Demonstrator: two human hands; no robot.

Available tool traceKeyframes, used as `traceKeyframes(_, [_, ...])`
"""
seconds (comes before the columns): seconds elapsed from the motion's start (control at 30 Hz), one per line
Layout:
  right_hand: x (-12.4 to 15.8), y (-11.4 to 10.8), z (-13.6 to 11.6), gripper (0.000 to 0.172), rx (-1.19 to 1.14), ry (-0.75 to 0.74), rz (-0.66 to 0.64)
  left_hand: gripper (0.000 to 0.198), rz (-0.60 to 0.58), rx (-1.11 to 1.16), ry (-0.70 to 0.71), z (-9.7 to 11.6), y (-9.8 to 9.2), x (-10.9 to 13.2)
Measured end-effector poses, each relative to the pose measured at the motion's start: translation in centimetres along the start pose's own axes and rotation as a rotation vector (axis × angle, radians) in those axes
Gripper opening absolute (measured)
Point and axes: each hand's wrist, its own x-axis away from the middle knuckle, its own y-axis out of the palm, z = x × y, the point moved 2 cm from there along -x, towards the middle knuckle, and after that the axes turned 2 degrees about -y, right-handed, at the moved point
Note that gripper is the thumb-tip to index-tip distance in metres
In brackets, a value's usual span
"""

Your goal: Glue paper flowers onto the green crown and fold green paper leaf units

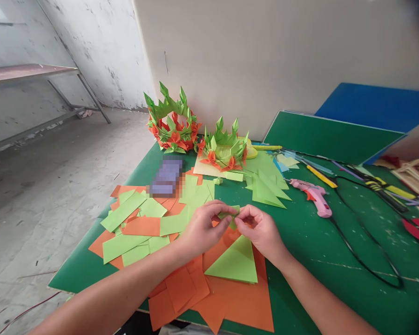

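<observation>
Between my two hands is a small folded piece of green paper (234,212), partly hidden by the fingers. My left hand (209,223) pinches it from the left, thumb below and fingers above. From the right, my right hand (260,228) pinches it with thumb and forefinger. Just beneath lies a green paper triangle (235,263) on orange sheets (244,302). Green and orange paper strips (139,226) are heaped to the left. Behind the hands stand two folded-paper crowns in green and orange, a taller crown (174,135) and a lower crown (225,149).
A pink glue gun (312,195) rests at the right, its black cord (366,265) looping over the green table (335,298). Folded green sheets (267,184), a yellow-handled tool (321,176) and a blurred rectangular object (167,177) lie farther back. Green (328,135) and blue boards (377,107) lean against the wall.
</observation>
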Motion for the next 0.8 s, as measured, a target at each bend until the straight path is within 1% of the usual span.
traceKeyframes(0.27, [0.1, 0.0, 0.2, 0.023, 0.015, 0.014, 0.019, 0.017, 0.006, -0.053, -0.011, -0.3, 0.2, -0.1])
traceKeyframes(0.4, [0.1, 0.0, 0.3, 0.022, 0.004, 0.013, 0.019, 0.017, 0.015, -0.045, -0.023, -0.2, 0.2, -0.1])
traceKeyframes(0.5, [0.1, 0.0, 0.1, 0.025, -0.028, 0.009, 0.05, 0.017, 0.018, -0.029, -0.037, -0.2, 0.3, -0.1])
traceKeyframes(0.63, [-0.1, 0.0, -0.5, 0.031, -0.055, 0.011, 0.061, 0.015, 0.02, 0.033, -0.079, -0.3, 0.2, -0.2])
traceKeyframes(0.8, [-0.1, -0.1, -0.8, 0.029, -0.093, 0.053, 0.027, 0.016, 0.011, 0.056, -0.151, -0.5, 0.0, -0.4])
